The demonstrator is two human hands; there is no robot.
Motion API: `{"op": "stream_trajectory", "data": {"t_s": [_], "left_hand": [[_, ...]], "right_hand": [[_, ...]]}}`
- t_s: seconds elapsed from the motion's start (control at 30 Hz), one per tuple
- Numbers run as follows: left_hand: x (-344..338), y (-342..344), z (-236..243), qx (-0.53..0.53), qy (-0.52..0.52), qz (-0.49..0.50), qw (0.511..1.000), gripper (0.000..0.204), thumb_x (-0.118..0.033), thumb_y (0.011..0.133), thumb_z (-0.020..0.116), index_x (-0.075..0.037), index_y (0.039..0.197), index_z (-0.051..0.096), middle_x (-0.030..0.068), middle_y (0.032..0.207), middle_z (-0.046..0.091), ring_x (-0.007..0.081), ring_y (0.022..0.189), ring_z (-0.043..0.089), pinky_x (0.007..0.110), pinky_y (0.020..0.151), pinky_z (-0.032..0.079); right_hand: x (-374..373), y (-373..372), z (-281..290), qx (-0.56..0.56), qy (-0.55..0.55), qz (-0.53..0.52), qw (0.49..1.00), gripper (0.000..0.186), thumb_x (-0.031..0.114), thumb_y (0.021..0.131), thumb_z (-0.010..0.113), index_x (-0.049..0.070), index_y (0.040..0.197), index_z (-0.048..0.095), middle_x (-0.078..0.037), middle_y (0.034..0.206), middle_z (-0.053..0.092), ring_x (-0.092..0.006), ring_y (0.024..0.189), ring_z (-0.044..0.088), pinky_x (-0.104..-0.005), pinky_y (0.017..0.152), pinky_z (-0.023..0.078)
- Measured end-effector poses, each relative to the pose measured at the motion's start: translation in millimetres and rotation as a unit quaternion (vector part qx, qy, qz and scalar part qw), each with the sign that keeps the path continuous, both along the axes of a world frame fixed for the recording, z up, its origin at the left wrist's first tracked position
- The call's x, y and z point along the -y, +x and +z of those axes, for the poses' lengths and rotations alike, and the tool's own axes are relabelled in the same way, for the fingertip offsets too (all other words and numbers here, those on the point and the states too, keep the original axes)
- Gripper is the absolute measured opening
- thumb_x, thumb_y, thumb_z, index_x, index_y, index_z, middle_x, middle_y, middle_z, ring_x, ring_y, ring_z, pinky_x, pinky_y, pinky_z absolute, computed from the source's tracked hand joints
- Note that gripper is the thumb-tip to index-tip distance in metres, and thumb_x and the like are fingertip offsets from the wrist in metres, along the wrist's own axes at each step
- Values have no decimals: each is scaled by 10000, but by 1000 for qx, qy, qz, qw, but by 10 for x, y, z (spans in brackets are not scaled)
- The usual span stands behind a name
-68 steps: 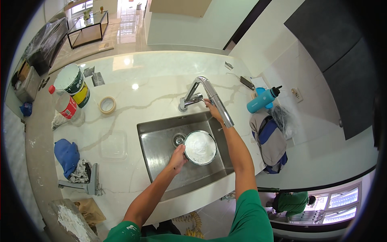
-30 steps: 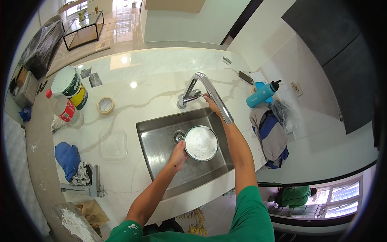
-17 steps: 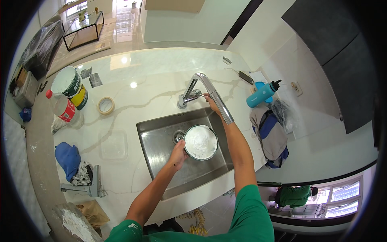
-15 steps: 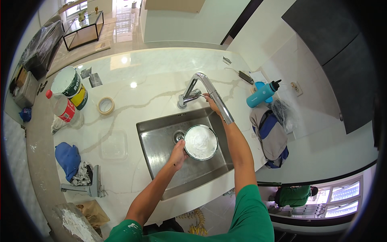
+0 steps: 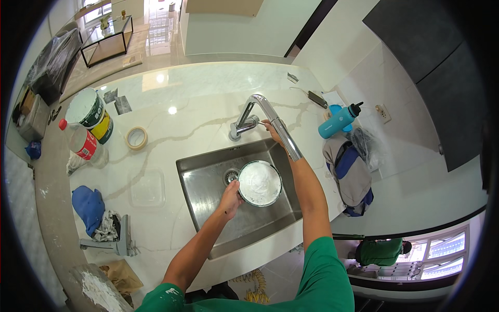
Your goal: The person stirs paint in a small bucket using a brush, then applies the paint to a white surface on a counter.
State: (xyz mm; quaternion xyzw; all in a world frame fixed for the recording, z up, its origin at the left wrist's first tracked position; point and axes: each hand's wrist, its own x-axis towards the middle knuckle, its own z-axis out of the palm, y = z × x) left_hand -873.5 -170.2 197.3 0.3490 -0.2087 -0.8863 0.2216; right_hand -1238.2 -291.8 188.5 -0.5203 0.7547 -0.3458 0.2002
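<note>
My left hand (image 5: 230,199) grips the near-left side of a round tub (image 5: 280,183) with a dark rim, holding it over the steel sink (image 5: 204,190). Inside the tub is white material (image 5: 259,182), seen from above. My right hand (image 5: 274,134) reaches past the spout of the chrome faucet (image 5: 270,115), its fingers closed at the thin side lever (image 5: 261,123). The spout partly covers that hand and wrist. No water stream shows between the spout and the tub. The drain (image 5: 231,176) lies just left of the tub.
On the counter's left are a paint bucket (image 5: 103,127), a plastic bottle (image 5: 87,143), a tape roll (image 5: 136,138), a clear tray (image 5: 147,188) and a blue cloth (image 5: 87,205). To the right lie a teal water bottle (image 5: 335,124) and a grey-blue bag (image 5: 349,182).
The view has shifted very slightly. Both hands keep their places, on the tub and at the faucet lever.
</note>
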Motion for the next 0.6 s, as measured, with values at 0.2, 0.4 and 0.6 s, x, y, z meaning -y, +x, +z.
{"op": "stream_trajectory", "data": {"t_s": [0.2,0.4,0.6], "left_hand": [[4,27,138,25,13,-6,1000,368,-351,1130,397,-159,1432,481,-13,1267,647,131,1076,607,346,891,443],[-19,10,139,35,12,-10,999,400,-358,1130,396,-154,1470,451,-6,1323,627,138,1119,597,362,936,429],[-28,10,52,14,2,-11,1000,430,-360,1129,395,-155,1506,417,-4,1352,613,149,1140,593,378,952,432]], "right_hand": [[11,88,97,-8,-14,-13,1000,188,133,955,683,43,1082,788,-69,850,741,-151,754,645,-335,713,534],[50,51,195,-61,-45,59,995,210,171,928,703,42,1071,788,-122,825,749,-202,750,690,-371,721,554],[155,-19,131,-109,-133,95,981,204,185,913,706,42,1029,795,-159,840,756,-245,790,723,-385,751,561]]}}
